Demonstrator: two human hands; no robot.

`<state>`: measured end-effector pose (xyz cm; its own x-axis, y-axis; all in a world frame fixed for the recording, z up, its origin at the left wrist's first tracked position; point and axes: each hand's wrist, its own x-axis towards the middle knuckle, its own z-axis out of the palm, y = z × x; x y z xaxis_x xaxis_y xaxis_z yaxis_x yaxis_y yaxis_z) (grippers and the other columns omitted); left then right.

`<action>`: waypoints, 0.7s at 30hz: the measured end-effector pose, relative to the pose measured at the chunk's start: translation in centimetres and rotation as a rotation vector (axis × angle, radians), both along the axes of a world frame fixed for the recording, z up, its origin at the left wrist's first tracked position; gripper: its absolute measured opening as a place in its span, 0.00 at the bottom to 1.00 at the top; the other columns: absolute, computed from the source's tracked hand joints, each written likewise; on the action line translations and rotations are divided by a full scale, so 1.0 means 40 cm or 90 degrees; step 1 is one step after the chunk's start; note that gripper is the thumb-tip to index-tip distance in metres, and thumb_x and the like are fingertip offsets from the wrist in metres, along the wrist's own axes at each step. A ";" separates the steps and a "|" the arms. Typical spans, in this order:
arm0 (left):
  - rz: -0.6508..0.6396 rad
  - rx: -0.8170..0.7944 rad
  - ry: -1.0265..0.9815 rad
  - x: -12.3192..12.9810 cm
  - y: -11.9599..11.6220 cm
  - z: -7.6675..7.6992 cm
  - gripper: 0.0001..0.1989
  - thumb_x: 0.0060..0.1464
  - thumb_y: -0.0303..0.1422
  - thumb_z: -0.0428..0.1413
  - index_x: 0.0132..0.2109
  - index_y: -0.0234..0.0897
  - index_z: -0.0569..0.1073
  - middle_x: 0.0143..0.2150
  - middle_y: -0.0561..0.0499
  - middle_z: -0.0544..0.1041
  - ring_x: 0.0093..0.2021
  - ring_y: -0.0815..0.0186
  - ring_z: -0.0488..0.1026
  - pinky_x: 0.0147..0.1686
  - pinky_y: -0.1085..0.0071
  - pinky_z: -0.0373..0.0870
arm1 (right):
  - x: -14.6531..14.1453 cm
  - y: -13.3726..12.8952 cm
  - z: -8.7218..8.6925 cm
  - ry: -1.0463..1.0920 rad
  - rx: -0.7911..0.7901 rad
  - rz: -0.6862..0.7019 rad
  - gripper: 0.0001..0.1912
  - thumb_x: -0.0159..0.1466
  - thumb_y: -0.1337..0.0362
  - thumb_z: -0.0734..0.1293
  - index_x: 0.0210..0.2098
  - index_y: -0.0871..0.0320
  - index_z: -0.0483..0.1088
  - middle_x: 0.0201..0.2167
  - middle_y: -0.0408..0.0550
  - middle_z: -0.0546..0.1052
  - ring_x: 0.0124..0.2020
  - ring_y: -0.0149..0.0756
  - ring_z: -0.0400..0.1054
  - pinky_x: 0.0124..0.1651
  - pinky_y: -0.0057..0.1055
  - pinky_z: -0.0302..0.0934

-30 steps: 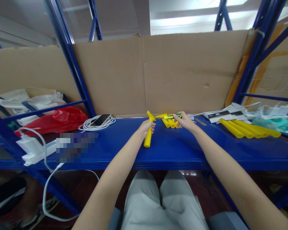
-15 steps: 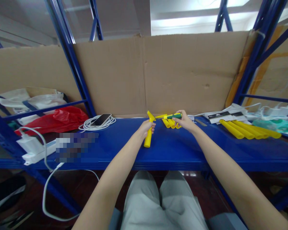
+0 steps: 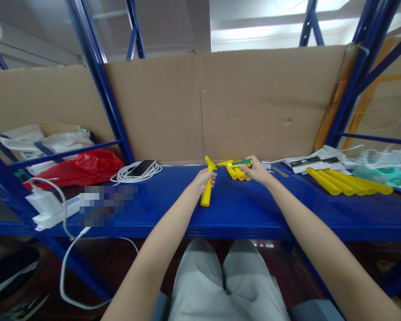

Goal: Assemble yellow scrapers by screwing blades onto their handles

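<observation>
My left hand point(image 3: 205, 179) is closed around the middle of a yellow tool point(image 3: 206, 198) with a round handle and a slanted, wider head. It holds the tool head-up above the blue shelf top. In my closed right hand point(image 3: 254, 170) is a screwdriver point(image 3: 239, 164) with a green and yellow handle. The screwdriver lies nearly level, its tip end pointing left at the tool's head; whether the two touch, I cannot tell. Behind the screwdriver lie several yellow tools point(image 3: 233, 174), partly hidden by it and my right hand.
Several yellow tubular handles point(image 3: 332, 182) lie at the right beside white papers point(image 3: 316, 162). A phone point(image 3: 143, 168) rests on a coiled white cable point(image 3: 120, 177) at the left. Nearer are a power strip point(image 3: 53, 217) and a red bag point(image 3: 90, 165). Cardboard point(image 3: 254, 98) walls the back.
The screwdriver handle has turned slightly in my right hand, and the fingers have shifted a little. My left hand and its yellow tool have hardly moved.
</observation>
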<state>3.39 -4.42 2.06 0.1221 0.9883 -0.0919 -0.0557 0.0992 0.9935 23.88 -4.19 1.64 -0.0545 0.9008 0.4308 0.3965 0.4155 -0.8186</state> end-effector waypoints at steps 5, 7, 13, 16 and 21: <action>-0.006 0.005 0.003 0.000 -0.002 0.001 0.10 0.49 0.18 0.48 0.32 0.37 0.59 0.16 0.62 0.58 0.11 0.77 0.55 0.14 0.80 0.50 | 0.001 -0.001 -0.001 0.014 -0.019 -0.039 0.19 0.58 0.55 0.67 0.38 0.55 0.53 0.19 0.36 0.67 0.14 0.26 0.63 0.14 0.21 0.55; -0.008 0.003 0.003 0.001 -0.004 0.002 0.10 0.50 0.17 0.48 0.32 0.37 0.59 0.16 0.62 0.58 0.11 0.77 0.55 0.15 0.80 0.50 | 0.000 -0.002 -0.001 0.025 -0.010 -0.011 0.21 0.58 0.56 0.68 0.40 0.55 0.52 0.18 0.33 0.66 0.15 0.27 0.64 0.16 0.20 0.57; -0.001 -0.005 0.007 0.001 -0.009 0.008 0.11 0.51 0.18 0.49 0.31 0.38 0.58 0.16 0.62 0.58 0.11 0.77 0.55 0.15 0.80 0.50 | -0.002 0.002 -0.002 0.001 -0.017 -0.029 0.19 0.59 0.54 0.67 0.36 0.55 0.52 0.19 0.37 0.69 0.13 0.24 0.62 0.13 0.19 0.54; -0.006 -0.006 0.007 0.002 -0.010 0.008 0.11 0.51 0.19 0.51 0.30 0.38 0.58 0.16 0.62 0.58 0.11 0.78 0.55 0.15 0.80 0.50 | 0.001 0.004 -0.004 0.020 -0.020 -0.043 0.18 0.59 0.55 0.66 0.37 0.55 0.52 0.20 0.37 0.69 0.13 0.25 0.63 0.13 0.20 0.55; 0.002 -0.013 0.001 0.002 -0.010 0.008 0.12 0.50 0.20 0.54 0.30 0.38 0.58 0.16 0.62 0.58 0.12 0.78 0.54 0.16 0.80 0.50 | 0.002 0.001 -0.006 0.012 -0.011 0.024 0.20 0.58 0.56 0.67 0.40 0.54 0.52 0.16 0.33 0.67 0.15 0.27 0.65 0.16 0.20 0.58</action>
<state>3.46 -4.81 2.38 0.1191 0.9865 -0.1128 -0.0543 0.1199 0.9913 23.96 -4.13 1.39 -0.0797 0.9055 0.4167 0.3649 0.4155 -0.8331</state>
